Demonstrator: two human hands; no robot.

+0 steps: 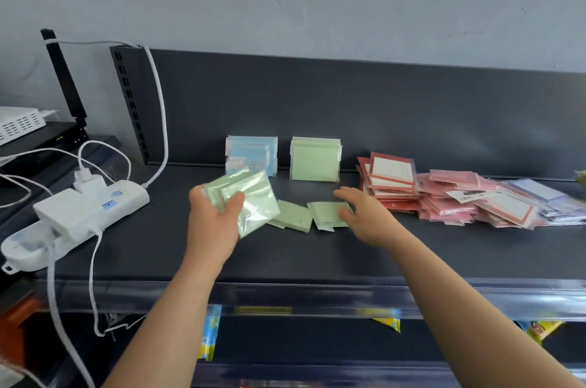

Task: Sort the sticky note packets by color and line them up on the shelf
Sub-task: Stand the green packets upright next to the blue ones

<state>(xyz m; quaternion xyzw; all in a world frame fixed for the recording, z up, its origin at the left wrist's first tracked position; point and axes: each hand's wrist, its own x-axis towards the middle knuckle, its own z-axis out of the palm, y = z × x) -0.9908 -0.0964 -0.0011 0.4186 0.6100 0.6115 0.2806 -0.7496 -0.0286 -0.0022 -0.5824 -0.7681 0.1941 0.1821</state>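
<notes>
Dark shelf [412, 254], gathering greens: left hand [212, 222] clutched green bundle [250, 200]; right hand [364, 216], fingers flat, touched loose packet [328, 213]; needed pinching next.

Bare shelf [285, 257] is lying open on the near side of the left hand [215, 216], which is gripping a green bundle [250, 197], and the right hand [364, 213]. Between the hands, 2 flat green packets [293, 217] are filling the gap. Beyond them, a blue row [252, 156] and a green row [315, 161] are standing upright. Just right of the right hand, a red stack [390, 181] is blocking passage. Left of the left hand, a power strip [79, 213] is crowding the shelf end.
</notes>
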